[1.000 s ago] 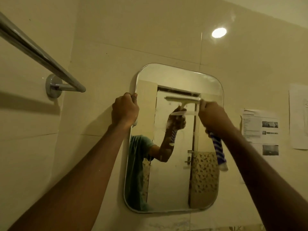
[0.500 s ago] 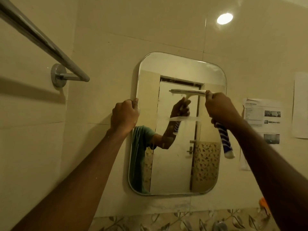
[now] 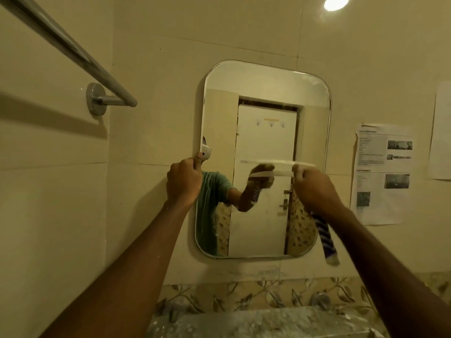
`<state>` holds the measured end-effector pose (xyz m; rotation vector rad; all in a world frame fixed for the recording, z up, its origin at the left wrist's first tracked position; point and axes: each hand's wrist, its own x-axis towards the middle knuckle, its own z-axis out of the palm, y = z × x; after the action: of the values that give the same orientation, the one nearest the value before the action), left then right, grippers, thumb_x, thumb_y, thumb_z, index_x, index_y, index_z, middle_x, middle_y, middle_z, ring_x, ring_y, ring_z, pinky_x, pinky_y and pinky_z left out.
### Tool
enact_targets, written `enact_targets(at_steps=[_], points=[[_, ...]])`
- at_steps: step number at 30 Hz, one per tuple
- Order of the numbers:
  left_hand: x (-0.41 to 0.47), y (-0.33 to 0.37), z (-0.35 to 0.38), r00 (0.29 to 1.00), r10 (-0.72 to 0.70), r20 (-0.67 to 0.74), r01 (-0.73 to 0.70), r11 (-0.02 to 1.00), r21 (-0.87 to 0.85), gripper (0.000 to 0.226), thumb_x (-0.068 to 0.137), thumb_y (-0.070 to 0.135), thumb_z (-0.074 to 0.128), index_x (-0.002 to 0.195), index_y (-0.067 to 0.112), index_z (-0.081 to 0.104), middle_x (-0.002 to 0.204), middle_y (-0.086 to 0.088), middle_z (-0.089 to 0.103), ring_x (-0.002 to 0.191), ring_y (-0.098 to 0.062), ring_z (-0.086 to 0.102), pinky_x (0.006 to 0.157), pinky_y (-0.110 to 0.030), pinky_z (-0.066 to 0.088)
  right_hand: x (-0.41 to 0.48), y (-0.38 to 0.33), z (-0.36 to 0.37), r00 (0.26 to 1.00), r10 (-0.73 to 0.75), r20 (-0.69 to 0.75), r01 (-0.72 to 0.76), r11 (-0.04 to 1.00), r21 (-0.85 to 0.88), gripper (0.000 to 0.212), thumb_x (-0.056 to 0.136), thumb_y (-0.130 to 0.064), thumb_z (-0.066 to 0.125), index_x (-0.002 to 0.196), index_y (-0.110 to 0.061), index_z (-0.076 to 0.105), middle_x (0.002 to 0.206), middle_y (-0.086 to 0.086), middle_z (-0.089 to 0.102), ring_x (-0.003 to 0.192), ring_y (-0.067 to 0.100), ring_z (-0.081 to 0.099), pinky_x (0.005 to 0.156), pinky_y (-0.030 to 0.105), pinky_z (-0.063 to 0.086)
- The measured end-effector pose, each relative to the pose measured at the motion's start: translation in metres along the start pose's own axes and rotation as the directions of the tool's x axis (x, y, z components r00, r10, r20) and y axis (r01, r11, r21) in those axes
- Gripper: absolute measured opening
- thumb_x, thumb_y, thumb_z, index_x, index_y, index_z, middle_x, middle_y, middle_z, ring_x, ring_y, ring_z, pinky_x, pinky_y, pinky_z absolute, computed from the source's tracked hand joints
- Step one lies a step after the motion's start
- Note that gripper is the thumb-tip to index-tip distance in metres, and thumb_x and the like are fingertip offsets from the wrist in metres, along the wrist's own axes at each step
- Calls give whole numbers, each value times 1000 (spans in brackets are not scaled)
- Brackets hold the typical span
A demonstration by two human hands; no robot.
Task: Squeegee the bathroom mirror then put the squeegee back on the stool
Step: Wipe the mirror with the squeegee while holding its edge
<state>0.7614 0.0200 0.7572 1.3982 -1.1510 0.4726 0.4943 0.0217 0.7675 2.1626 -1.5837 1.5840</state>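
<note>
Squeegee (image 3: 328, 242) blade (image 3: 280, 173) horizontal, handle down

Cream tiled wall (image 3: 151, 69) carrying a rounded rectangular mirror (image 3: 266, 81), chrome towel rail (image 3: 73, 52), and printed paper notice (image 3: 383, 174).

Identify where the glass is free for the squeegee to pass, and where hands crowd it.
Free glass on the mirror: the band above the squeegee, and the stretch below it to the bottom rim. Crowded: the left edge, gripped by the left hand, and the right side mid-height, where the right hand holds the squeegee.
</note>
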Motion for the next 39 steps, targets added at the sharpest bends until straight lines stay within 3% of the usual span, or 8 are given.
enact_targets(at_steps=[5,9,12,17,20,29,35,39], points=[[-1,-2,3,1000,17,-13,-17,1000,-2,56,101,46,33,92,4,69,82,-17,69,76,-33,65,61,-35,51,34,-11,-15,999,-21,-44,22,999,27,46,103,-33,31,74,-10,57,55,4,54,34,7,47,30,14,34],[-6,-3,5,1000,7,-11,-8,1000,-13,53,102,45,33,94,5,68,84,-16,69,75,-30,64,63,-37,52,-8,11,16,998,-36,-46,38,999,31,51,103,-34,28,70,-10,59,54,6,58,40,13,52,36,23,38],[-11,-8,6,1000,-7,18,7,1000,-22,50,101,44,35,94,7,67,85,-13,69,72,-24,59,61,-31,41,-49,31,39,999,-21,-32,21,1000,8,51,103,-34,26,72,-12,60,56,9,62,47,22,59,44,35,51],[-21,-12,4,998,-43,56,44,999,-23,53,100,46,36,96,5,68,84,-14,69,74,-26,60,60,-30,39,-70,42,41,994,75,79,-72,996,-44,50,103,-35,27,75,-12,61,61,6,63,48,14,56,44,25,44],[-31,-19,5,996,-65,68,66,998,-20,52,99,47,38,87,4,65,74,-11,62,66,-24,55,55,-27,34,-36,24,21,997,76,16,-77,995,56,50,102,-35,31,69,-12,60,58,7,60,42,13,53,37,22,39],[-63,-40,11,997,-39,68,41,999,-23,46,98,46,43,76,9,59,64,-3,54,56,-15,48,45,-21,26,-47,27,42,1000,9,-21,-7,999,53,51,104,-33,27,72,-8,60,56,9,60,43,17,54,40,28,43],[-62,-40,9,994,-53,93,57,998,-41,51,97,48,44,79,5,62,68,-7,57,62,-21,53,55,-28,35,-99,52,73,998,68,12,-66,994,-83,51,103,-34,25,84,-7,64,55,-6,52,49,7,51,41,21,33],[-62,-39,8,993,-58,103,62,997,-41,51,97,48,44,81,3,63,70,-7,57,64,-20,52,56,-29,34,-89,45,58,993,92,73,-91,996,-23,49,103,-34,27,77,-11,62,58,4,60,43,17,56,38,26,45]])
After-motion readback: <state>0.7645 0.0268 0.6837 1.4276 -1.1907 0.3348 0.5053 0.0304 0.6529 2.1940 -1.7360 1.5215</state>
